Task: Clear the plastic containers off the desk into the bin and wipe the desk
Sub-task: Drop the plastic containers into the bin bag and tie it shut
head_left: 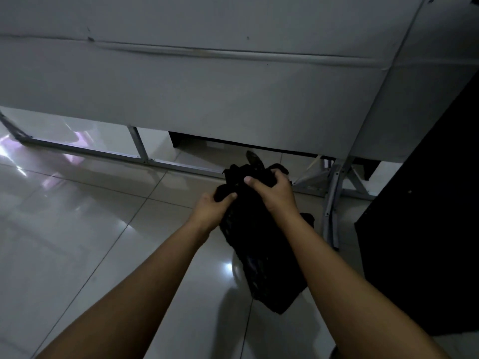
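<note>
My left hand (211, 207) gripped the gathered neck of the black bin bag (261, 244), which hung over the tiled floor (77, 229); my right hand (273, 191) clutched its top. No containers showed. Judging by this, I was handling the bin; next I'd need it opened.

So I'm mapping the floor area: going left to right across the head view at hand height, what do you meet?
Bare tiled floor → left hand → right hand, both gripping the black bag → grey metal frame leg → black cabinet.
</note>
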